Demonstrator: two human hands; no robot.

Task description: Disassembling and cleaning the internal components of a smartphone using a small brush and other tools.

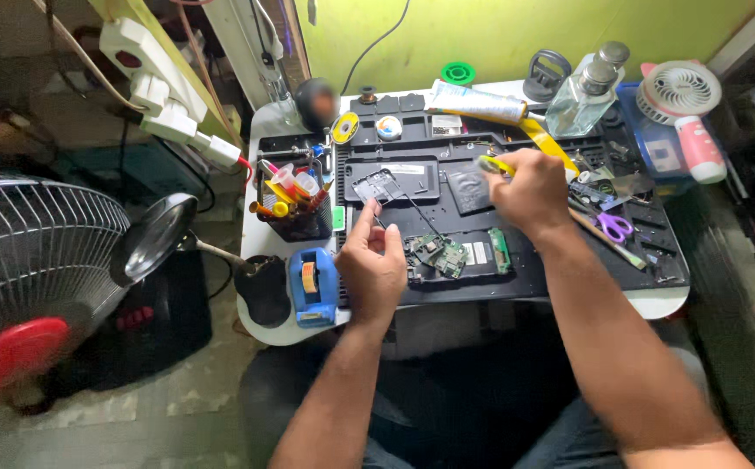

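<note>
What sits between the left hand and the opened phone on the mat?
Nothing visible. The left hand hovers just left of the opened phone, its fingers pinching thin tweezers that angle away from the phone. The mat between them shows no tool. The blue tape dispenser lies left of the hand.

Green circuit board; blue tape dispenser; purple scissors; black mat; red fan base.

A blue tape dispenser, purple scissors, perhaps a magnifier.

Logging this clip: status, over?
Left hand pinches tweezers. Right hand grips yellow tool. Opened phone on mat between them. Nothing blocking.
</note>
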